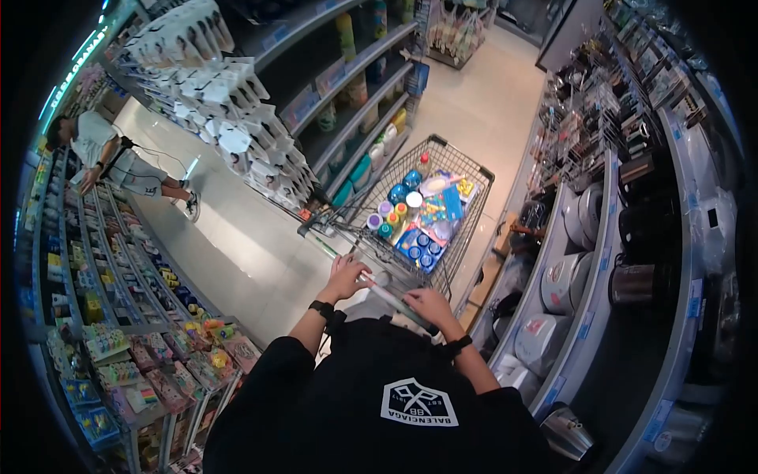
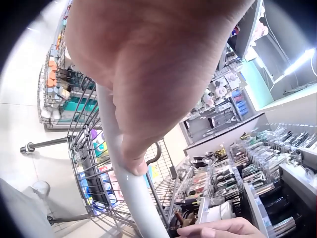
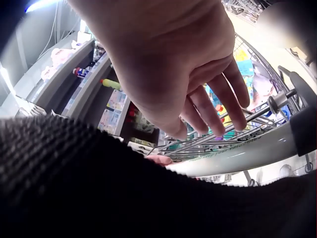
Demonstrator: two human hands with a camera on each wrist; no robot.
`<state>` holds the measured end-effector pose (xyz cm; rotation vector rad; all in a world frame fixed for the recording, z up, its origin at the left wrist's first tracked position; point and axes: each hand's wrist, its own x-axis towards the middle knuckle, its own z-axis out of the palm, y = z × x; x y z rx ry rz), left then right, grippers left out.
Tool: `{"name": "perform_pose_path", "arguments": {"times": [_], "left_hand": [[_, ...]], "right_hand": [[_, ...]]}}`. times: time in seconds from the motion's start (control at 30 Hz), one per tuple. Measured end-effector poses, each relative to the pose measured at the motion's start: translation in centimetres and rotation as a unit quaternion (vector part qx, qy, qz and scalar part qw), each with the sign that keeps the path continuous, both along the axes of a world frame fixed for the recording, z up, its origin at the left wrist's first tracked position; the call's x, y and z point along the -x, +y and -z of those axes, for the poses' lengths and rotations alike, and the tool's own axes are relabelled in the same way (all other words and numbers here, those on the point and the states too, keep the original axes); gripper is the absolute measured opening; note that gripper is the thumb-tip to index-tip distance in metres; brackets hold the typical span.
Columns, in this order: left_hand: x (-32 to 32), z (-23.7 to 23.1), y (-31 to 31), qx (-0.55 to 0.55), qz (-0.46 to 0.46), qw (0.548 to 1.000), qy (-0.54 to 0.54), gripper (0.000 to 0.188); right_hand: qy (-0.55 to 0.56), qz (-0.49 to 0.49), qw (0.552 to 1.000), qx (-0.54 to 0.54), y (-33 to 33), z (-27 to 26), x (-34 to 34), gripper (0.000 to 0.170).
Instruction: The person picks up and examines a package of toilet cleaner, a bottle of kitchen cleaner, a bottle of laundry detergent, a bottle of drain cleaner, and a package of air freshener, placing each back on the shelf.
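A wire shopping cart (image 1: 464,159) stands in front of me, with its pale handle (image 2: 130,191) across my body. My left hand (image 1: 346,278) holds the handle at its left part; in the left wrist view the thumb (image 2: 134,163) lies along the bar. At the handle's right part is my right hand (image 1: 429,304), its fingers (image 3: 207,111) loosely extended over the bar in the right wrist view. Inside the cart are blue bottles (image 1: 413,179), purple-capped containers (image 1: 373,222), a red-capped bottle (image 1: 425,160), a blue flat pack (image 1: 442,205) and a blue multipack (image 1: 424,250).
Shelves (image 1: 347,67) with bottles and hanging white packages (image 1: 229,118) line the left side. On the right, shelves hold boxed cookware (image 1: 564,280) and hanging utensils. A person (image 1: 118,154) stands in the far-left aisle. A display of small packs (image 1: 150,363) is at lower left.
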<state>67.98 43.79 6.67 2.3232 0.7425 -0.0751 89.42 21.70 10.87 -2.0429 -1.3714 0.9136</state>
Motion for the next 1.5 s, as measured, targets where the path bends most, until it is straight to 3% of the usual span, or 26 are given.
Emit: {"name": "perform_pose_path", "arguments": {"times": [0.07,0.17,0.27,0.33,0.43,0.53,0.6,0.67,0.73,0.8,0.87,0.93,1.0,1.1,1.13,1.17,1.2,1.27,1.33,1.4,1.47,1.5], "left_hand": [[-3.1,-1.0,1.3,0.025,-0.001,1.000,-0.001,0.046],[-7.4,-1.4,3.1,0.006,-0.023,0.997,-0.078,0.046],[-11.8,-2.6,5.8,0.027,0.006,0.998,-0.047,0.044],[-14.8,-2.3,7.2,-0.001,0.007,0.999,-0.050,0.038],[-20.1,-1.0,9.3,0.023,-0.025,0.999,-0.022,0.036],[-24.8,0.2,10.9,-0.024,-0.099,0.995,0.023,0.034],[-27.9,-0.3,11.8,-0.072,-0.172,0.981,0.048,0.033],[-30.6,-1.4,12.0,-0.068,-0.220,0.973,0.030,0.033],[-32.9,-0.6,12.6,-0.127,-0.231,0.961,0.082,0.032],[-35.0,-0.3,13.2,-0.132,-0.261,0.953,0.078,0.034],[-36.8,-1.0,13.8,-0.126,-0.239,0.953,0.136,0.037],[-38.5,-1.5,14.6,-0.130,-0.243,0.949,0.151,0.037],[-39.7,-1.5,15.1,-0.136,-0.249,0.944,0.167,0.037],[-41.0,-1.2,16.3,-0.137,-0.254,0.950,0.121,0.032],[-41.4,-1.1,17.0,-0.143,-0.256,0.946,0.136,0.032],[-41.5,-1.3,17.3,-0.142,-0.267,0.943,0.139,0.031],[-41.8,-1.2,17.8,-0.143,-0.279,0.939,0.138,0.030],[-41.9,-0.9,18.3,-0.165,-0.273,0.936,0.147,0.028],[-42.2,-1.1,18.9,-0.165,-0.278,0.938,0.126,0.027],[-42.2,-1.2,20.1,-0.152,-0.284,0.939,0.120,0.027],[-41.6,-1.2,20.9,-0.154,-0.276,0.940,0.131,0.027],[-41.6,-1.4,21.3,-0.171,-0.269,0.938,0.136,0.028]], "right_hand": [[-0.046,0.034,0.996,0.075,2.2,-0.8,-2.2,0.038],[-0.041,0.031,0.994,0.100,5.4,-2.8,-5.8,0.038],[-0.023,0.053,0.992,0.111,7.9,-2.4,-8.7,0.035],[-0.056,-0.004,0.985,0.162,9.4,-2.0,-10.9,0.034],[-0.036,-0.012,0.983,0.179,11.5,-2.1,-15.3,0.039],[-0.019,-0.055,0.979,0.193,13.4,-2.1,-20.1,0.041],[0.039,-0.143,0.967,0.208,14.8,-3.5,-23.8,0.046],[0.072,-0.183,0.961,0.194,16.1,-1.5,-28.1,0.040],[0.355,-0.069,0.889,0.280,18.8,1.1,-34.3,0.032],[0.365,0.027,0.924,0.115,22.2,7.4,-40.4,0.024],[0.316,0.214,0.923,-0.043,26.2,15.6,-45.8,0.025],[0.355,0.439,0.825,-0.019,30.0,21.3,-49.2,0.026],[0.382,0.516,0.766,0.026,31.9,27.7,-51.4,0.031],[0.313,0.591,0.732,0.129,32.6,37.3,-51.8,0.031],[0.329,0.614,0.699,0.163,32.9,36.5,-51.6,0.034],[0.260,0.582,0.743,0.203,31.7,40.8,-51.0,0.038],[0.316,0.564,0.735,0.206,31.0,39.9,-50.7,0.040],[0.324,0.659,0.652,0.189,29.9,43.0,-48.3,0.044],[0.251,0.629,0.668,0.309,29.3,42.7,-48.8,0.057],[0.310,0.400,0.797,0.331,26.4,49.9,-48.5,0.076],[0.327,0.541,0.675,0.380,31.6,42.2,-48.2,0.084],[0.295,0.596,0.628,0.403,32.8,44.7,-46.7,0.094]]}}
